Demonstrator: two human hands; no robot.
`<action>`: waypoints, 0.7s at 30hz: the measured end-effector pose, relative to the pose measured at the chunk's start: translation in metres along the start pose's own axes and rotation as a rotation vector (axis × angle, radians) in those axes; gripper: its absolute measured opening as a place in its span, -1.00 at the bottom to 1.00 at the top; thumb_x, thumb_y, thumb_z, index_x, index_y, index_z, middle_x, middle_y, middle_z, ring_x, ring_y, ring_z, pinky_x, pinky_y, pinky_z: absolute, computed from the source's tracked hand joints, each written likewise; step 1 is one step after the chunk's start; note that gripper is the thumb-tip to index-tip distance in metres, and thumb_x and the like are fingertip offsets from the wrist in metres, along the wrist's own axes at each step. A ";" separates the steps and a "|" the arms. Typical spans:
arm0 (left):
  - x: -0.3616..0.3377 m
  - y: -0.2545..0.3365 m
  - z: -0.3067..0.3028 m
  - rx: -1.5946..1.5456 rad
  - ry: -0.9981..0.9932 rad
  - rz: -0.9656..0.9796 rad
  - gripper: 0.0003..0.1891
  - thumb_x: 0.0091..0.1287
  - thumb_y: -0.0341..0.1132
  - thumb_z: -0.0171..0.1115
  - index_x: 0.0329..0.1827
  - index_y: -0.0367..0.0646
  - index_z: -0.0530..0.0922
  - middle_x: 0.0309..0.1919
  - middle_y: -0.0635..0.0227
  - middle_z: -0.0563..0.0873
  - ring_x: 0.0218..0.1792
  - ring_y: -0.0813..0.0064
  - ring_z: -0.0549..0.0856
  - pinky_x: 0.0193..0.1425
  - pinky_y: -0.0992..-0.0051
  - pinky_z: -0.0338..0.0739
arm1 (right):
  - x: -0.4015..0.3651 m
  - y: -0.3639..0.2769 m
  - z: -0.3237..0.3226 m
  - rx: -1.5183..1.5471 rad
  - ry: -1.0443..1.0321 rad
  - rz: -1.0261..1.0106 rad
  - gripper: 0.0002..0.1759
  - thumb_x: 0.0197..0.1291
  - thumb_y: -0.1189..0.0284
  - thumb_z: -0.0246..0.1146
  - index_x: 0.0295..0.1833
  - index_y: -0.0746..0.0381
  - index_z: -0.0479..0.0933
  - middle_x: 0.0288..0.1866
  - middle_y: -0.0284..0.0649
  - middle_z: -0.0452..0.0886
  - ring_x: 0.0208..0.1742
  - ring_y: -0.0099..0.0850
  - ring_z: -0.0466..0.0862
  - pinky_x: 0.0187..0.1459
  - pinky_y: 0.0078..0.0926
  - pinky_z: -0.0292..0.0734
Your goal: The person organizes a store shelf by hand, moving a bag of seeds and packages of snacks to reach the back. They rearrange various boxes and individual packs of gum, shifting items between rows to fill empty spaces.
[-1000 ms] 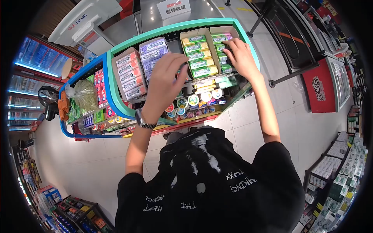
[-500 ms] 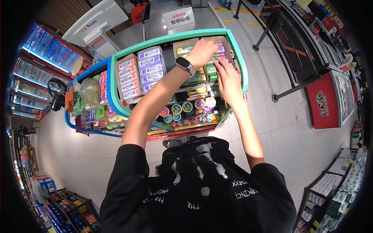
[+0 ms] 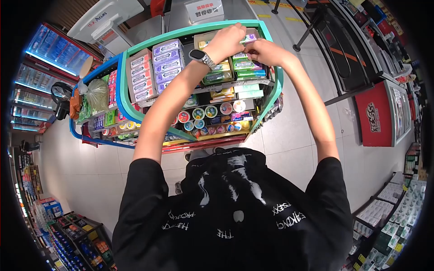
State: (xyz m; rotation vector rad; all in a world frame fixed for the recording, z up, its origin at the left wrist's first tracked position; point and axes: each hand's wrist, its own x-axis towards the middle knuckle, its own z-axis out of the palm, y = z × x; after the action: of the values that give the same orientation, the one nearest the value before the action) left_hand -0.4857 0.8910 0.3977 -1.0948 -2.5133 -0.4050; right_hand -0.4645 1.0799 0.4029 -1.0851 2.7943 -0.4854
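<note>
My left hand (image 3: 228, 41), with a watch (image 3: 199, 56) on its wrist, is curled over the back of a box of gum packs. Beside it my right hand (image 3: 267, 53) has its fingers bent in a pinch. A purple and white gum pack (image 3: 249, 38) shows between the two hands, touching the fingertips; the rest of it is hidden. Below the hands lie green Doublemint gum packs (image 3: 246, 64) and, beside them, yellow gum packs (image 3: 221, 67). To the left stand a stack of purple gum packs (image 3: 167, 63) and a box of pink ones (image 3: 142, 77).
A green rail (image 3: 194, 30) frames the display rack. Lower shelves hold round tubs (image 3: 198, 114) and small packs. A blue-framed section (image 3: 118, 67) with a plastic bag (image 3: 97, 94) adjoins on the left. Behind are a sign (image 3: 204, 11) and a checkout screen (image 3: 101, 20).
My right hand's fingers, stretched over the packs before, are now bent in beside my left hand, and its elbow has swung outward. More green packs show. The rack sits slightly higher in view.
</note>
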 end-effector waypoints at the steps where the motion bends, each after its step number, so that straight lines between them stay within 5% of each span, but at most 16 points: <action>1: -0.002 0.003 -0.004 -0.002 -0.001 0.000 -0.60 0.08 -0.31 0.37 -0.12 -0.38 0.45 -0.15 -0.01 0.59 -0.14 -0.07 0.66 -0.08 0.12 0.60 | 0.004 0.001 -0.007 0.037 -0.062 -0.015 -0.81 0.20 0.52 0.29 -0.08 0.34 0.62 -0.25 -0.01 0.71 -0.20 -0.13 0.69 -0.08 -0.27 0.57; 7: -0.017 0.004 -0.015 0.001 0.062 -0.047 -0.70 0.15 -0.42 0.30 -0.17 -0.41 0.42 -0.20 -0.03 0.57 -0.14 -0.09 0.64 -0.04 0.11 0.56 | 0.001 0.013 -0.007 0.136 -0.019 0.009 -0.83 0.18 0.57 0.24 -0.12 0.35 0.64 -0.22 0.00 0.72 -0.14 -0.16 0.71 -0.05 -0.28 0.57; 15: -0.027 0.013 -0.004 -0.145 -0.010 -0.092 -0.66 0.40 -0.43 0.10 0.22 -0.14 0.38 -0.06 -0.03 0.46 0.03 -0.05 0.50 0.11 0.11 0.40 | -0.005 0.008 -0.001 0.101 0.112 -0.136 -0.85 0.27 0.55 0.23 -0.09 0.38 0.60 -0.25 -0.05 0.72 -0.19 -0.22 0.71 -0.11 -0.29 0.56; 19: -0.028 0.010 0.003 -0.107 0.064 -0.056 -0.67 0.42 -0.41 0.08 0.23 -0.10 0.39 -0.07 0.03 0.46 0.01 0.01 0.48 0.10 0.14 0.36 | -0.011 -0.002 0.001 0.205 0.222 0.005 -0.85 0.21 0.48 0.31 -0.16 0.33 0.59 -0.24 -0.08 0.71 -0.24 -0.20 0.69 -0.17 -0.33 0.54; 21: -0.023 0.012 0.006 -0.154 0.155 -0.025 -0.66 0.22 -0.51 0.16 0.08 -0.09 0.46 -0.09 0.09 0.51 0.06 0.06 0.52 0.13 0.16 0.35 | -0.020 -0.009 0.004 0.097 0.357 0.163 -0.81 0.14 0.42 0.38 -0.20 0.30 0.61 -0.25 -0.10 0.69 -0.27 -0.17 0.66 -0.22 -0.34 0.55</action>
State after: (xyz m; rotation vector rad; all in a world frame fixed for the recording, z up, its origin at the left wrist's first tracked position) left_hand -0.4637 0.8863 0.3835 -1.0452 -2.3932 -0.6735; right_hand -0.4435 1.0859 0.4020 -0.8103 3.0859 -0.8604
